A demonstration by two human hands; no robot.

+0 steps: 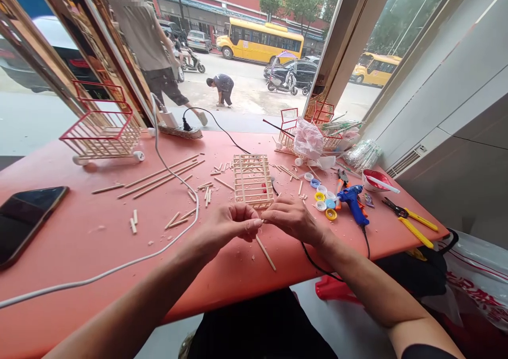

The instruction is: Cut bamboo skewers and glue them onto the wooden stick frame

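My left hand (pixel 240 222) is closed in a pinch, thumb against the fingers. My right hand (pixel 292 218) meets it fingertip to fingertip, also closed. Between the fingertips there is something small and pale, mostly hidden, which I cannot make out. Just below the hands a thin wooden stick (pixel 265 253) lies on the pink table (pixel 222 274). Right behind the hands stands a small frame of wooden sticks (pixel 251 181), built like a slatted crate. Short cut sticks (pixel 207 196) and shavings lie scattered to the left of it.
Left are a phone (pixel 27 218), a white cable (pixel 159 250), long sticks (pixel 162 178) and a red-rimmed stick cart (pixel 101 131). Right are bottle caps (pixel 325 203), a blue glue gun (pixel 354 203), yellow-handled pliers (pixel 413 221), a red bowl (pixel 375 180) and a plastic bag (pixel 308 138).
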